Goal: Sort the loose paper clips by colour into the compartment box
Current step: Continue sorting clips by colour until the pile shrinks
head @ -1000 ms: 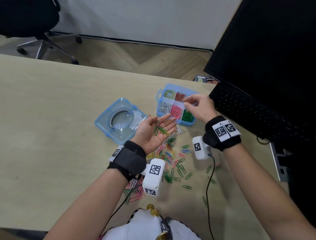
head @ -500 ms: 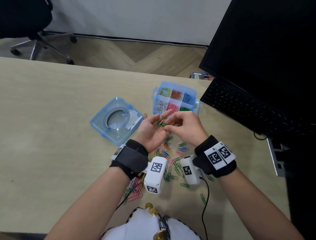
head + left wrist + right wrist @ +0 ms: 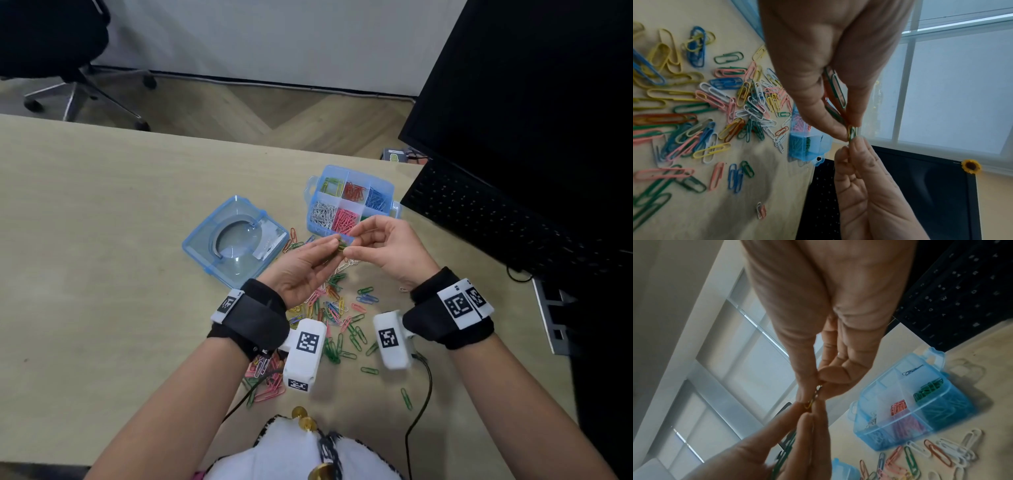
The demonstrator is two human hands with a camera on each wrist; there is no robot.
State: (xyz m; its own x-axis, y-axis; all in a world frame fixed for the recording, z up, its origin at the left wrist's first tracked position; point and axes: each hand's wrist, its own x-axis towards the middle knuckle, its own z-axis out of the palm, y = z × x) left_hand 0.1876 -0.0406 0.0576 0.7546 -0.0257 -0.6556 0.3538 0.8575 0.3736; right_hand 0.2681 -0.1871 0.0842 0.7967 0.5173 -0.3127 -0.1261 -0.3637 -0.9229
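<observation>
Clips of coloured wire, the loose paper clips [image 3: 337, 317], lie scattered on the pale wooden desk [image 3: 102, 222] nearest the body, between the wrists. Above them the left hand [image 3: 301, 265] holds a small bunch of green paper clips [image 3: 835, 91] in curled fingers, while the right hand [image 3: 385, 250] pinches one clip at the bunch's tip. To do this well, I judge, draw out a single clip cleanly, without dragging its neighbours loose. Beyond the hands stands the translucent blue compartment box [image 3: 390, 192], its green compartment just past the right hand; its clear blue lid [image 3: 205, 236] lies to the left.
</observation>
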